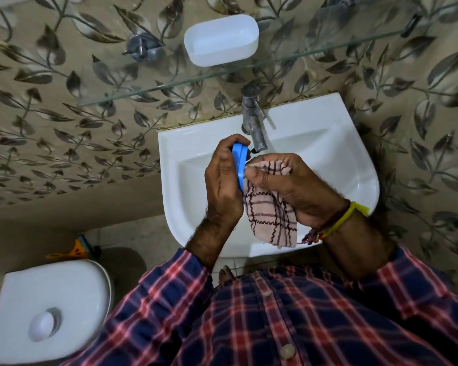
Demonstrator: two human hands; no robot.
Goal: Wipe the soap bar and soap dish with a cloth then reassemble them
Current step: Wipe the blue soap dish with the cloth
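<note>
My left hand point(222, 180) grips a blue piece of the soap dish point(239, 165), held on edge over the white sink point(328, 143). My right hand point(288, 183) clutches a pink checked cloth point(270, 215) and presses it against the blue piece's right face. The cloth's loose end hangs down over the sink's front rim. A white, empty dish tray point(221, 39) sits on the glass shelf point(143, 91) above the sink. No soap bar shows in this view.
A metal tap point(254, 120) juts out just above my hands. A white toilet cistern point(50, 310) stands at lower left, with an orange and blue brush point(74, 249) behind it. Leaf-patterned tiles cover the wall.
</note>
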